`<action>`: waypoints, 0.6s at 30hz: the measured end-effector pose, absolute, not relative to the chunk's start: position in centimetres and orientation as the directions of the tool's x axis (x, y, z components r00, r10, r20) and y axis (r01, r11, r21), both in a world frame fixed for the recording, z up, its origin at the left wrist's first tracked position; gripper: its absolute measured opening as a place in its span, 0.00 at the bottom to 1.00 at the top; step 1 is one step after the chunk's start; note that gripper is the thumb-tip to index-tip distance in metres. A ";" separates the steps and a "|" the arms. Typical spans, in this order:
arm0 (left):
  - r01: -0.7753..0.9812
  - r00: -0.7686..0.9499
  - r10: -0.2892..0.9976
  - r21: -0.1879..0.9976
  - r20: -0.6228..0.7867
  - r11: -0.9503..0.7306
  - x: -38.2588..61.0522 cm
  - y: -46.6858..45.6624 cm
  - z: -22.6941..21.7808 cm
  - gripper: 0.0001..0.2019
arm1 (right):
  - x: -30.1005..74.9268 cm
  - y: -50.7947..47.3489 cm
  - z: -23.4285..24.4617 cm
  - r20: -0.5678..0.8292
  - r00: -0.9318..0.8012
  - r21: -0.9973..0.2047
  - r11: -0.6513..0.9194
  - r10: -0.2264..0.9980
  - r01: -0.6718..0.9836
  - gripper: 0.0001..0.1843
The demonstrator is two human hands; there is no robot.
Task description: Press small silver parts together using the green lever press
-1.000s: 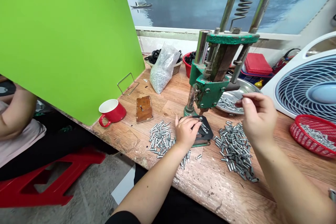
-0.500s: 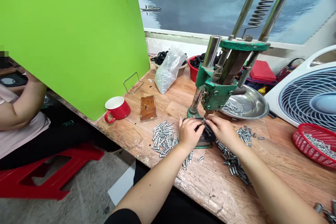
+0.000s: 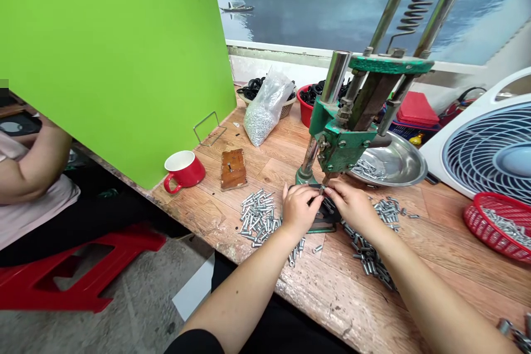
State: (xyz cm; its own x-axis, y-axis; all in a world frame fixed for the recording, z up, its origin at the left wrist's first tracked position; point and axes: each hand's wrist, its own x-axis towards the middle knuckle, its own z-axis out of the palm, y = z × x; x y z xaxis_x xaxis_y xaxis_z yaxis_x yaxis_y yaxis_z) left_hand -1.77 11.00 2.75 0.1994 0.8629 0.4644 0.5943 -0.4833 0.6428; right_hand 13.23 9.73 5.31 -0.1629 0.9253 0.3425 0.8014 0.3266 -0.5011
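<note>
Left hand (image 3: 298,209) and right hand (image 3: 355,207), both nearly closed, pinch a small metal part (image 3: 322,189) directly beneath the green press (image 3: 347,149)!

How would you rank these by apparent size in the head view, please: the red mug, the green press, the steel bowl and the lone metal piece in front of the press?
1. Green press, cut off by the top edge
2. Steel bowl, partly hidden behind the press
3. Red mug
4. Lone metal piece
</note>
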 end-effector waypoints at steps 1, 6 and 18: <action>0.598 0.199 0.864 0.641 0.462 -0.481 -1.8 11.0 2.8 0.06 | 13.2 9.7 5.3 0.343 -0.170 -0.491 0.331 0.924 0.806 0.15; 0.596 0.199 0.860 0.638 0.470 -0.487 -1.8 11.0 2.7 0.05 | 13.3 9.7 5.0 0.366 -0.189 -0.449 0.351 0.911 0.822 0.15; 0.600 0.193 0.861 0.638 0.470 -0.483 -1.7 11.0 2.7 0.05 | 13.3 9.8 4.9 0.371 -0.209 -0.423 0.365 0.905 0.829 0.14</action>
